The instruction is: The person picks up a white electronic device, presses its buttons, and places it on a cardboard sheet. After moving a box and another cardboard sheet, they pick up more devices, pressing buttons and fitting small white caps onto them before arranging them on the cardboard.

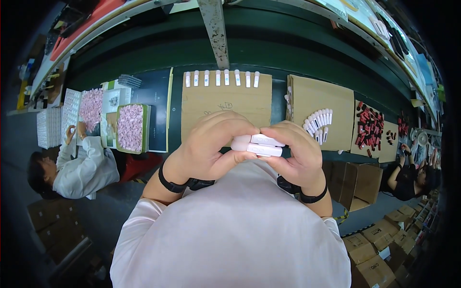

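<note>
Close in front of my chest, two small white sticks with rounded pink ends lie side by side between my hands. My left hand pinches them at the pink ends with thumb and fingers. At their white ends, my right hand grips them the same way. Beneath and beyond my hands is a flat cardboard sheet. Along its far edge stands a spaced row of several similar pink-ended sticks.
To the right, another cardboard sheet carries a fan of similar sticks. Red and black pieces lie beyond. At left is a green tray of small pink parts. A metal post rises behind. Co-workers sit at both sides.
</note>
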A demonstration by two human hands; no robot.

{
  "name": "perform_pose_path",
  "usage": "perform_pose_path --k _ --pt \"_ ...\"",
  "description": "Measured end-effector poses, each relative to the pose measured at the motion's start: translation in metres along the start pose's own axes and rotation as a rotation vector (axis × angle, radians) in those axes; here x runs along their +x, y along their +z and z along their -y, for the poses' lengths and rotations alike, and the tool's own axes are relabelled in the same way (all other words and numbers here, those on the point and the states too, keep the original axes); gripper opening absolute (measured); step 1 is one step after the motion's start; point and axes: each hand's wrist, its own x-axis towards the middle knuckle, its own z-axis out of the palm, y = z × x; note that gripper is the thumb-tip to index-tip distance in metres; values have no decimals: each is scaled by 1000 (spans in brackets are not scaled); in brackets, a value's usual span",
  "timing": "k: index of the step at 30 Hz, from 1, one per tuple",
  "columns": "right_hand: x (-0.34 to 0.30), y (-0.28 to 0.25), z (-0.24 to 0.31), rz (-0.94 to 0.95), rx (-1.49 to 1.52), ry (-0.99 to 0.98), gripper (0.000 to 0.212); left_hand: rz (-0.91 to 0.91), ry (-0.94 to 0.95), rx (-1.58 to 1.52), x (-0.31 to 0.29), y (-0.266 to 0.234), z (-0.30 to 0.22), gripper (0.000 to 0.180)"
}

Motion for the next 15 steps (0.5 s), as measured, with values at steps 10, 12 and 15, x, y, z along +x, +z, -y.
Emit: perform_pose_path --k 10,12,15 --pt "4 -13 -14 -49 34 -9 44 -82 -229 -247 6 19 -2 46" --pt "6 -14 -15 -67 28 -12 44 -77 -289 -387 6 19 -1 51" --pt "5 -16 -21 -66 43 -15 48 -60 -415 -690 5 18 3 72"
